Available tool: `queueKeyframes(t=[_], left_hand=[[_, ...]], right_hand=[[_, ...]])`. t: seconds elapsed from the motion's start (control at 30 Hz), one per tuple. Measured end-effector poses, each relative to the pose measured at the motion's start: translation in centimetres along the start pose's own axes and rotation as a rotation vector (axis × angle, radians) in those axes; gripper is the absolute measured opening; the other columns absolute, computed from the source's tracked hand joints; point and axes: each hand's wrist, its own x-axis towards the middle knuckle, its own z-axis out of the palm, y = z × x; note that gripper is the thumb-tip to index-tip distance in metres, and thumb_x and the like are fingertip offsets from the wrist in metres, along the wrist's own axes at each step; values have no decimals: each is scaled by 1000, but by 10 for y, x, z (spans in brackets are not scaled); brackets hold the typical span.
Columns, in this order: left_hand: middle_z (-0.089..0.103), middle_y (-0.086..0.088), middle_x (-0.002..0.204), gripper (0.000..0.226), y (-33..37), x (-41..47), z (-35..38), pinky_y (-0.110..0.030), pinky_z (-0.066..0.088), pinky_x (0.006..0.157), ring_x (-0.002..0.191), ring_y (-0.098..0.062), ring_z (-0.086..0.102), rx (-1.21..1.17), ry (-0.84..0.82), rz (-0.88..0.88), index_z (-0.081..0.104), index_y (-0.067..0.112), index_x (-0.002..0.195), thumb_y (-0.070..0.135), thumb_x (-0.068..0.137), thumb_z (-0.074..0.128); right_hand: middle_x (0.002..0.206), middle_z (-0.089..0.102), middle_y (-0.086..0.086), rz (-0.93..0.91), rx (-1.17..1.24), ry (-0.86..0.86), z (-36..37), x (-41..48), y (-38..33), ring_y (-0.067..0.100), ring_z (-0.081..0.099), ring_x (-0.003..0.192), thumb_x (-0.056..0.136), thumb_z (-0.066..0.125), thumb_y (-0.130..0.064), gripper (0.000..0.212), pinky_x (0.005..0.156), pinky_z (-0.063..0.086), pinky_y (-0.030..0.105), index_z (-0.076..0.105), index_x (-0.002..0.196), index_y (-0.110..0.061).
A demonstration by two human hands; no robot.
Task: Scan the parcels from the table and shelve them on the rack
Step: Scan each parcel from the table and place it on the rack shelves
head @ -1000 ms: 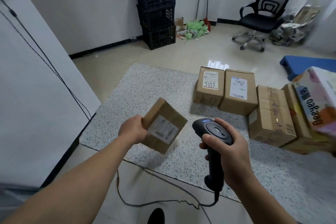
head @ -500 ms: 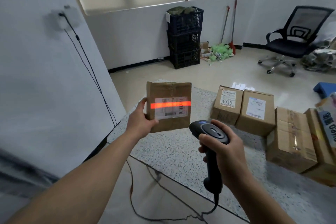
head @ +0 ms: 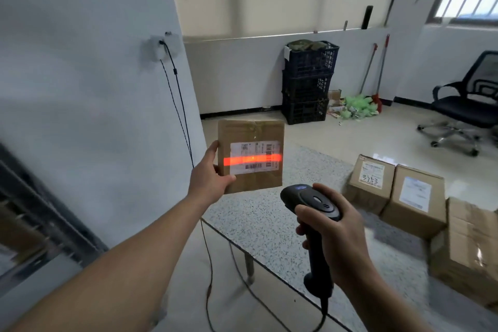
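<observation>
My left hand (head: pixel 208 172) holds a flat brown parcel (head: pixel 250 132) upright in the air by its left edge, above the far left corner of the speckled table (head: pixel 272 221). A red scan line lies across the parcel's white label (head: pixel 253 158). My right hand (head: pixel 335 234) grips a black handheld scanner (head: pixel 310 201) by the handle, its head pointing at the parcel. Three more brown parcels stand on the table at the right: one marked 3753 (head: pixel 370 183), one with a white label (head: pixel 415 199) and one taped (head: pixel 469 248).
A dark rack frame (head: pixel 32 213) shows blurred at the far left behind a white wall panel. Black cables hang from a wall socket (head: pixel 161 46) and trail on the floor. Stacked dark crates (head: pixel 308 81), mops, green litter and a black office chair (head: pixel 466 105) stand beyond the table.
My left hand lifted the parcel off the table and turned it upright with the label facing me. The red scan line came on across the label. My view has swung up and left.
</observation>
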Motion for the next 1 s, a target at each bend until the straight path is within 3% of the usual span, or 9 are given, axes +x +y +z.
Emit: queueKeyframes(t=[0.07, 0.2, 0.4, 0.63, 0.73, 0.87, 1.0], left_hand=[[62, 4, 99, 95, -5, -4, -16, -19, 53, 70, 79, -4, 59, 1, 22, 15, 26, 33, 157, 13, 83, 82], [63, 2, 107, 94, -18, -11, -49, -33, 58, 81, 80, -5, 60, -21, 48, 15, 28, 33, 157, 12, 82, 82], [58, 8, 107, 93, -37, -24, -101, -15, 50, 68, 78, -2, 59, -31, 79, 35, 29, 33, 156, 12, 82, 82], [61, 5, 101, 93, -55, -43, -157, -24, 53, 76, 79, -4, 59, -32, 93, 40, 29, 35, 155, 12, 82, 82], [60, 4, 107, 91, -61, -47, -182, -34, 57, 85, 86, -11, 60, 17, 83, 45, 28, 35, 156, 14, 85, 80], [64, 2, 118, 88, -59, -40, -222, -39, 57, 89, 97, -18, 61, 141, 32, 50, 32, 35, 156, 17, 85, 80], [65, -3, 121, 74, -38, -37, -259, -38, 53, 90, 98, -19, 59, 343, -97, 74, 45, 33, 150, 20, 86, 78]], right_hand=[[90, 76, -2, -8, -10, -10, 13, -8, -1, 26, 68, 61, 59, 78, -21, 56, 51, 52, 35, 64, 112, -33], [87, 76, 3, -25, -26, -13, 39, -26, -2, 28, 68, 60, 59, 78, -21, 61, 49, 51, 35, 64, 118, -28], [87, 76, 8, -43, -45, -15, 79, -55, -4, 29, 67, 60, 57, 79, -21, 61, 50, 50, 36, 65, 117, -28], [93, 75, 11, -78, -78, -28, 118, -88, -3, 31, 71, 64, 54, 81, -23, 64, 55, 51, 36, 66, 117, -28], [99, 76, 2, -131, -148, -43, 127, -98, 0, 30, 75, 80, 47, 87, -35, 77, 69, 59, 44, 66, 122, -34], [101, 71, -22, -188, -263, -78, 141, -109, -2, 17, 73, 86, 50, 87, -36, 74, 80, 63, 49, 63, 120, -44], [104, 71, -14, -235, -307, -130, 155, -117, -12, 12, 70, 96, 53, 89, -35, 79, 80, 64, 39, 60, 125, -43]])
